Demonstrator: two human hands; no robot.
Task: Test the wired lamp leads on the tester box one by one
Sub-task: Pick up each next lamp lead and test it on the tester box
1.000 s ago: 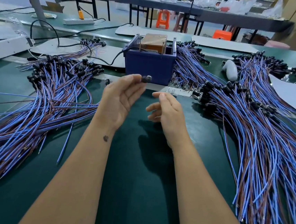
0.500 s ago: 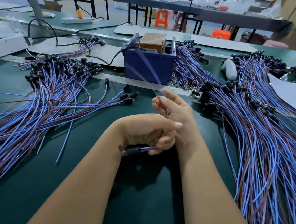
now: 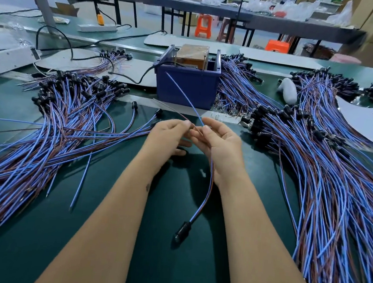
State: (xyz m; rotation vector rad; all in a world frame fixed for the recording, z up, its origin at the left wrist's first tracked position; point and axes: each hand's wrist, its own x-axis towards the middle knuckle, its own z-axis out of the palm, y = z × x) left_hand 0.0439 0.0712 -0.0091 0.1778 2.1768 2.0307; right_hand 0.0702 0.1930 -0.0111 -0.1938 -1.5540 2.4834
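lead [image 3: 208, 184]: in front of box [image 3: 187, 85], lamp end hanging below hands over mat [image 3: 169, 265] | left hand [image 3: 170, 137]: fingertips pinched on brown wire [image 3: 172, 110] | right hand [image 3: 221, 144]: thumb and forefinger pinched on blue wire [image 3: 183, 93], tip pointing toward box | lead piles: left and right of box

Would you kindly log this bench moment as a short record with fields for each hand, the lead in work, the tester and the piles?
left hand: pinches the thin brown wire of one lead
right hand: pinches the thin blue wire of the same lead
black lamp holder: hangs below the hands, near the dark green table mat
blue plastic tester box: beyond the hands; wire ends not yet on it
left pile of blue-brown leads: beside the left arm
right pile of blue-brown leads: beside the right arm
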